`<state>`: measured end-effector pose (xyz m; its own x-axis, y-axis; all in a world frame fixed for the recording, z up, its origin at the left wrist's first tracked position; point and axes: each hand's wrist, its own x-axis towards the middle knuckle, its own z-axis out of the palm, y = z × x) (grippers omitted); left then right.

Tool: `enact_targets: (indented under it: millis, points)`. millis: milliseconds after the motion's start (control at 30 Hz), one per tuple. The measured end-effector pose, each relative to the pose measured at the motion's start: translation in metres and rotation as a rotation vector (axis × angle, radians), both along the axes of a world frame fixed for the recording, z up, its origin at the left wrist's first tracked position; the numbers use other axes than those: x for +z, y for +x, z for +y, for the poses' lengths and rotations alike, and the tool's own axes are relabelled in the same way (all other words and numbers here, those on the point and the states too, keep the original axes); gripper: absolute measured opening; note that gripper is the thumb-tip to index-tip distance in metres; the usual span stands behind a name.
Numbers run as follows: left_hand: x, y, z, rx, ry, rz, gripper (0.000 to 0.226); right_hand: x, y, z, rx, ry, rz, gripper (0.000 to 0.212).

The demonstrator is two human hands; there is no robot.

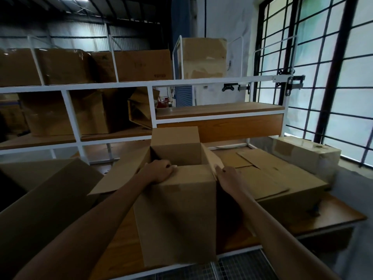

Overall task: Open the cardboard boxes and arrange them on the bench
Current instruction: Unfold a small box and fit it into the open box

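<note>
Upright cardboard box (pixel 177 209) stands open on the desk (pixel 333 211), with flattened boxes (pixel 272 178) just right of it. Left hand (pixel 159 170) curls over its near rim and grips. Right hand (pixel 228 174), fingers straight, presses its right flap. Likely the opening step; next, fold that flap outward.

Landmark: one upright, open-topped brown cardboard box (pixel 175 209).
Raised flaps on the landmark box: three visible, at the far, left and right sides.
Bare hands: two, the left hand (pixel 159 170) and the right hand (pixel 228 174), both at the landmark box's top edge.
Flattened brown cardboard sheets (pixel 268 178): one stack just right of the landmark box. At least three layers; exact count unclear.
Pale closed cardboard carton (pixel 306 154): one, right of and beyond the landmark box.
Large dark-brown cardboard box lying tilted (pixel 50 188): one, left of the landmark box.
Brown stored cartons (pixel 141 65) behind the landmark box: about six; edges unclear.
</note>
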<state>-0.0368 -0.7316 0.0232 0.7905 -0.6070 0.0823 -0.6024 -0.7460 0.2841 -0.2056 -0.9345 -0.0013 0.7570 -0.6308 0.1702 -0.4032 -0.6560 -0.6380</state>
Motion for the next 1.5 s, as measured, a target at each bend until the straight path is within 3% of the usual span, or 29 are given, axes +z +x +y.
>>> enact_targets:
  millis: [167,267,333,400,467,567,633,700,833,967,1167,1267,1333,1400,1500]
  points:
    - [0.031,-0.012,-0.006,0.121,-0.047,-0.245,0.035,0.026,0.007,0.012,0.012,0.024,0.092,0.044]
    - [0.065,-0.015,-0.004,0.216,-0.179,-0.335,0.034,0.033,0.012,0.010,0.056,-0.049,0.011,0.040]
    - [0.091,-0.016,0.001,0.158,-0.103,-0.337,0.032,0.032,0.016,0.008,0.079,0.082,-0.121,0.048]
    - [0.120,-0.025,0.013,0.038,0.024,-0.196,0.029,0.032,0.016,0.011,0.025,0.348,-0.363,0.057]
    - [0.143,-0.042,0.029,-0.120,0.067,0.099,0.031,0.034,0.016,0.011,0.005,0.567,-0.502,0.045]
    - [0.146,-0.067,0.040,-0.260,0.187,0.298,0.048,0.037,0.011,0.010,0.159,0.690,-0.453,0.020]
    - [0.127,-0.079,0.036,-0.259,0.306,0.315,0.067,0.035,0.010,0.006,0.260,0.418,-0.303,0.012]
    - [0.101,-0.084,0.029,-0.228,0.389,0.328,0.076,0.034,0.011,0.007,0.274,0.034,-0.183,0.023]
    - [0.039,-0.077,0.026,-0.256,0.400,0.234,0.061,0.026,0.005,0.025,0.390,-0.149,-0.073,0.029]
    - [0.009,-0.070,0.033,-0.296,0.254,0.172,0.044,0.004,0.005,0.037,0.384,-0.385,-0.029,0.043]
    - [0.020,-0.064,0.027,-0.379,0.315,0.398,0.053,0.017,0.014,0.030,0.374,-0.279,-0.004,0.038]
    - [0.032,-0.046,0.020,-0.323,0.248,0.467,0.059,0.033,0.021,0.024,0.401,-0.283,-0.015,0.036]
    - [0.043,-0.024,0.015,-0.267,0.164,0.363,0.053,0.041,0.038,0.019,0.401,-0.313,-0.002,0.031]
    - [0.052,0.007,0.012,-0.198,0.120,0.136,0.046,0.045,0.064,0.008,0.409,-0.300,0.010,0.023]
    - [0.050,0.063,0.013,-0.049,0.140,-0.057,0.046,0.045,0.108,-0.009,0.444,-0.284,0.014,0.016]
